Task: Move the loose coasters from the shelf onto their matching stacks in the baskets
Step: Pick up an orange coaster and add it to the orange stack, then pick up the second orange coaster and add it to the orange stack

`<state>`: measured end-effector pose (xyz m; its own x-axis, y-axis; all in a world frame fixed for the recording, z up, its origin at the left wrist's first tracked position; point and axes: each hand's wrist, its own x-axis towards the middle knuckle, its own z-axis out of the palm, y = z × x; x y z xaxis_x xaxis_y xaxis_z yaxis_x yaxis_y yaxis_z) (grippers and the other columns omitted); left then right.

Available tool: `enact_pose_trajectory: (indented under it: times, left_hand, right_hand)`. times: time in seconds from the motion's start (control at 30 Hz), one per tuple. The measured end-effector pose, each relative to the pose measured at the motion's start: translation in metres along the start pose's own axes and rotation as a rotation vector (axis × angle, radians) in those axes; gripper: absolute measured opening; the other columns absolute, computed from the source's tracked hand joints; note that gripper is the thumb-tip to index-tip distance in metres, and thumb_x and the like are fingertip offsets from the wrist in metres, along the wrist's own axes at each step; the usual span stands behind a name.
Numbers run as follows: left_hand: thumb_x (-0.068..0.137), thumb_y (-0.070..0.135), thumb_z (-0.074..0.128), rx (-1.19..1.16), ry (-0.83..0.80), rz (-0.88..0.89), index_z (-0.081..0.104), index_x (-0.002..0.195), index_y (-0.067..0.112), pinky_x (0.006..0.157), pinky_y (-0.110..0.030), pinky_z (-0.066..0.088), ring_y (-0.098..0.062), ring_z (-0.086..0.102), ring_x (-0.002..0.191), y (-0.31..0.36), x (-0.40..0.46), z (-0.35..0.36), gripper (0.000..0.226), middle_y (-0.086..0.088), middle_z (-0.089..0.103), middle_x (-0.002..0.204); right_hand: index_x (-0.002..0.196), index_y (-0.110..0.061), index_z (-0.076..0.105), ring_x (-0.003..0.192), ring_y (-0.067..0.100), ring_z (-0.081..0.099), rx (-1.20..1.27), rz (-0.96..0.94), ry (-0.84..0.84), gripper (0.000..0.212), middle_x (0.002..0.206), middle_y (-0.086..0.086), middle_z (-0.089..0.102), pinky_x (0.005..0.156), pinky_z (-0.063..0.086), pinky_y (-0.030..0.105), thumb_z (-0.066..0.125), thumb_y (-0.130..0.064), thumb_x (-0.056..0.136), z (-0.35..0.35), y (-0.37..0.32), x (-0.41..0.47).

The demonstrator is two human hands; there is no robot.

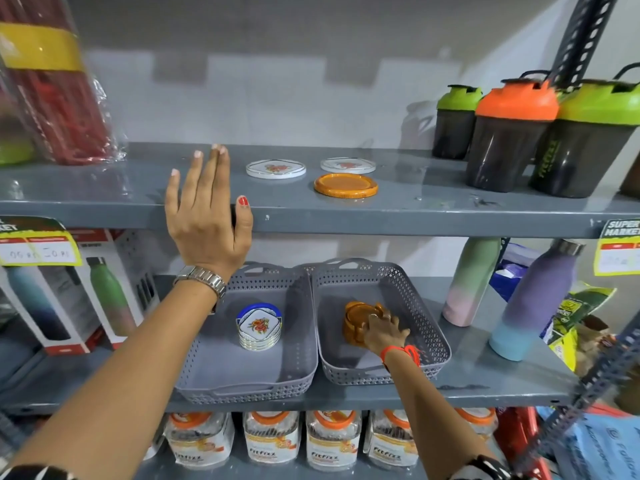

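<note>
On the upper shelf [433, 213] lie two white flowered coasters [276, 168] [348, 165] and one orange coaster [345, 185]. My left hand [204, 216] rests flat on that shelf's front edge, fingers spread, holding nothing. Below, the left grey basket [221, 368] holds a stack of white flowered coasters [259, 327] in a blue holder. The right grey basket [408, 292] holds the orange coaster stack [356, 322]. My right hand [384, 330] is inside that basket with its fingers on the orange stack.
Shaker bottles [509, 133] with green and orange lids stand at the upper shelf's right end. A wrapped red item [59, 98] stands at its left. Pastel flasks [533, 299] stand right of the baskets, boxed bottles [69, 296] left. Jars [270, 441] fill the shelf below.
</note>
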<state>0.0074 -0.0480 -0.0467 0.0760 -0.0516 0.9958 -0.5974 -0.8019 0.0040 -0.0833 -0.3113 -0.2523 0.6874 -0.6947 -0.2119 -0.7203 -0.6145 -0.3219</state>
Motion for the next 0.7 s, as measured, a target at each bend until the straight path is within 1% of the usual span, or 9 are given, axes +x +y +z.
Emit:
enact_pose_trajectory:
  times: [0.03, 0.1, 0.17, 0.3, 0.43, 0.5, 0.57, 0.63, 0.7]
  left_hand:
    - [0.096, 0.034, 0.025, -0.004, -0.002, 0.003, 0.044, 0.140, 0.004, 0.115, -0.034, 0.015, -0.025, 0.042, 0.132, 0.000, 0.000, 0.000, 0.056, -0.010, 0.048, 0.141]
    - [0.096, 0.034, 0.025, -0.008, -0.006, 0.005, 0.044, 0.140, 0.004, 0.114, -0.035, 0.016, -0.026, 0.042, 0.132, 0.000, 0.000, 0.000, 0.056, -0.010, 0.049, 0.141]
    - [0.096, 0.034, 0.025, -0.016, -0.010, 0.001, 0.044, 0.140, 0.005, 0.114, -0.036, 0.018, -0.025, 0.043, 0.131, 0.000, 0.001, 0.000, 0.056, -0.009, 0.049, 0.140]
    - [0.095, 0.033, 0.026, -0.023, -0.022, 0.004, 0.044, 0.139, 0.005, 0.112, -0.039, 0.021, -0.025, 0.043, 0.131, 0.000, 0.001, -0.001, 0.056, -0.009, 0.049, 0.140]
    - [0.095, 0.033, 0.026, -0.031, -0.034, 0.000, 0.045, 0.139, 0.004, 0.112, -0.041, 0.023, -0.025, 0.043, 0.130, 0.000, 0.001, -0.001, 0.055, -0.010, 0.050, 0.140]
    - [0.095, 0.033, 0.027, -0.039, -0.044, 0.000, 0.046, 0.138, 0.003, 0.111, -0.042, 0.023, -0.025, 0.043, 0.131, 0.000, 0.002, -0.002, 0.055, -0.010, 0.049, 0.140]
    - [0.095, 0.032, 0.028, -0.053, -0.059, -0.003, 0.046, 0.138, 0.003, 0.111, -0.043, 0.024, -0.026, 0.043, 0.131, 0.000, 0.002, -0.003, 0.055, -0.011, 0.049, 0.140]
    - [0.095, 0.031, 0.029, -0.060, -0.073, -0.001, 0.046, 0.138, 0.003, 0.111, -0.044, 0.024, -0.026, 0.043, 0.130, 0.001, 0.002, -0.004, 0.054, -0.011, 0.049, 0.140]
    - [0.095, 0.031, 0.029, -0.064, -0.086, 0.001, 0.046, 0.138, 0.004, 0.110, -0.045, 0.024, -0.026, 0.043, 0.130, 0.001, 0.003, -0.006, 0.054, -0.010, 0.049, 0.140]
  right_hand:
    - [0.115, -0.019, 0.062, 0.134, 0.032, 0.034, -0.011, -0.014, 0.005, 0.032, 0.143, 0.009, 0.045, 0.111, 0.018, 0.065, 0.043, -0.033, 0.093, 0.001, 0.002, -0.005]
    - [0.122, -0.018, 0.058, 0.132, 0.031, 0.036, -0.011, -0.008, -0.033, 0.036, 0.144, 0.009, 0.044, 0.112, 0.024, 0.060, 0.044, -0.033, 0.092, 0.003, 0.003, -0.016]
    - [0.131, -0.018, 0.051, 0.133, 0.033, 0.033, -0.036, -0.060, 0.048, 0.039, 0.145, 0.013, 0.039, 0.112, 0.026, 0.057, 0.041, -0.031, 0.095, -0.007, -0.007, -0.026]
    - [0.133, -0.014, 0.049, 0.126, 0.035, 0.039, 0.218, -0.231, 0.428, 0.042, 0.140, 0.015, 0.045, 0.106, 0.036, 0.049, 0.049, -0.022, 0.091, -0.031, -0.027, -0.062]
    - [0.109, -0.009, 0.063, 0.100, 0.026, 0.051, 0.518, -0.525, 0.912, 0.032, 0.108, 0.010, 0.065, 0.090, 0.040, 0.033, 0.049, -0.026, 0.086, -0.067, -0.050, -0.125]
    - [0.096, -0.008, 0.066, 0.088, 0.020, 0.049, 0.659, -0.673, 1.128, 0.023, 0.093, 0.006, 0.067, 0.081, 0.042, 0.030, 0.053, -0.021, 0.084, -0.096, -0.065, -0.155]
    - [0.089, -0.006, 0.067, 0.081, 0.020, 0.046, 0.701, -0.722, 1.288, 0.015, 0.082, 0.006, 0.066, 0.075, 0.040, 0.026, 0.058, -0.017, 0.082, -0.127, -0.077, -0.177]
    - [0.089, -0.005, 0.068, 0.080, 0.021, 0.043, 0.665, -0.687, 1.340, 0.020, 0.080, 0.007, 0.065, 0.074, 0.039, 0.026, 0.059, -0.022, 0.081, -0.157, -0.089, -0.186]
    - [0.099, -0.005, 0.067, 0.090, 0.025, 0.045, 0.540, -0.592, 1.225, 0.040, 0.090, 0.010, 0.067, 0.081, 0.044, 0.035, 0.055, -0.039, 0.080, -0.183, -0.101, -0.184]
